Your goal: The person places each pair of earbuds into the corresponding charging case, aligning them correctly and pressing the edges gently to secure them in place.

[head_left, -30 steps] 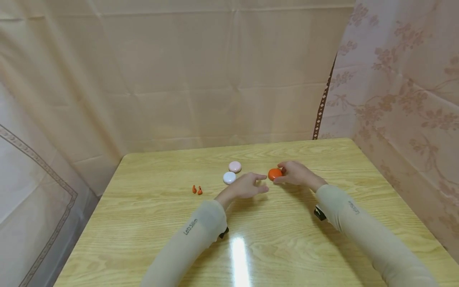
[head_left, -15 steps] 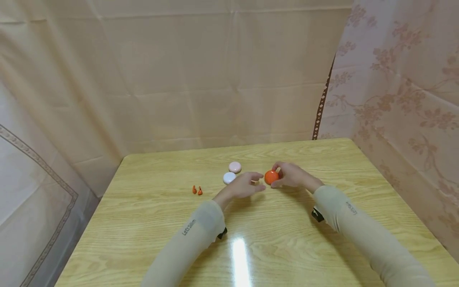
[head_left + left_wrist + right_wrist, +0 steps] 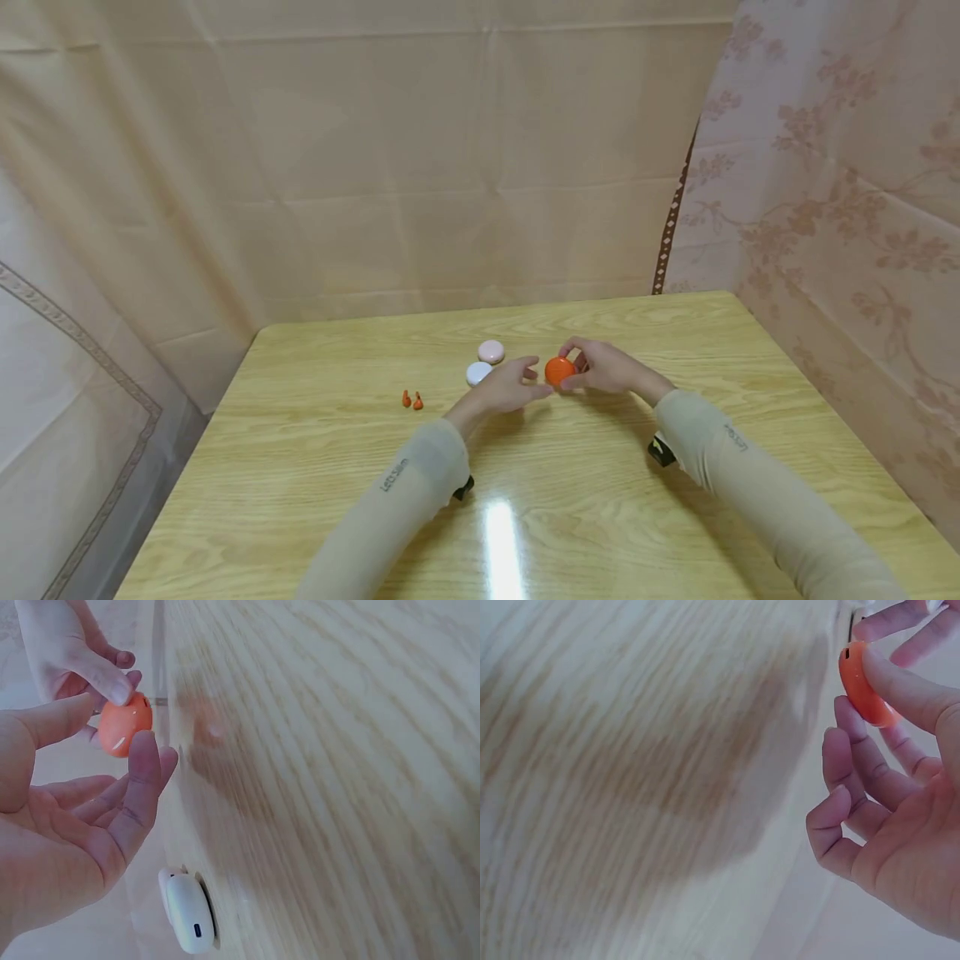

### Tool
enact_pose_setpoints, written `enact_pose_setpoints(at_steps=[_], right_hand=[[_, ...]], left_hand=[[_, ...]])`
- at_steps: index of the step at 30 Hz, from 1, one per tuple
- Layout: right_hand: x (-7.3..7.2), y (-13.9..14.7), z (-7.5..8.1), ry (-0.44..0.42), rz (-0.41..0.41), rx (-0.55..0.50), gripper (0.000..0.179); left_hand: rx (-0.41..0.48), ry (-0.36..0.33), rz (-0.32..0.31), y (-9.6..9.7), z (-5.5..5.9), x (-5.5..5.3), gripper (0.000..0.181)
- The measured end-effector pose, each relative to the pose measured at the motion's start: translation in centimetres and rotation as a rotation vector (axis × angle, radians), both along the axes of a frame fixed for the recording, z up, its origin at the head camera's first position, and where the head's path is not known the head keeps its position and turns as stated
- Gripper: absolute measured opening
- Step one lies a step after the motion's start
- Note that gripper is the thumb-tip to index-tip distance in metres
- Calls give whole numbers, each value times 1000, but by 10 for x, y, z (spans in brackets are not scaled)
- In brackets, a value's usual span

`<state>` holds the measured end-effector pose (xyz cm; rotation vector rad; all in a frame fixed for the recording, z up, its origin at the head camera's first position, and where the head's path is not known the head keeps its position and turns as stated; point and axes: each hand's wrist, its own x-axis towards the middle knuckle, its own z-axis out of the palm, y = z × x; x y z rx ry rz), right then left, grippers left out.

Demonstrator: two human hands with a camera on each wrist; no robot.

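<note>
An orange earbud charging case (image 3: 558,372), round and glossy, is pinched between the thumb and fingers of my right hand (image 3: 606,367). A small dark port shows on its edge in the right wrist view, where the case (image 3: 861,686) is held a little above the wood. My left hand (image 3: 506,387) reaches in from the left, its fingers loosely bent and spread, with nothing between thumb and fingers. In the left wrist view its fingertips overlap the near side of the case (image 3: 124,727). Left of the hands lie two small orange earbuds (image 3: 412,401).
Just behind my left hand sit a white round case (image 3: 477,373), partly hidden by it, and a pale pink one (image 3: 491,352). The wooden table (image 3: 585,517) ends at a beige curtain (image 3: 450,167) behind and a floral curtain (image 3: 847,208) on the right.
My right hand has brought the orange case leftward, closer to my left hand, and tilted its face more toward the camera. The left hand has shifted only slightly left.
</note>
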<state>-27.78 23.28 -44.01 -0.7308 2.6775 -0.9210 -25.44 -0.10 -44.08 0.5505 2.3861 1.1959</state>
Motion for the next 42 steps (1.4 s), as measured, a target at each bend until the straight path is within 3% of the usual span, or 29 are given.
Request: enact_pose_setpoints(at_steps=[6,15,22,31,42], right_hand=[[3,-7,10,-11,35,-60,43],[15,-32,31,31,94,-119,46],[22,-43,38,67,87,-165,43],[28,-55,38,139,114,-179,46],[29,-72,36,142,156,-208,44]], left_hand=[[83,-22,11,-10,3,1,76],[140,29,-20,-41,10,6,72],[251,-72,-35,-64,16,9,59],[178,27,-52,-87,15,13,66],[138,4,-54,-90,16,15,76]])
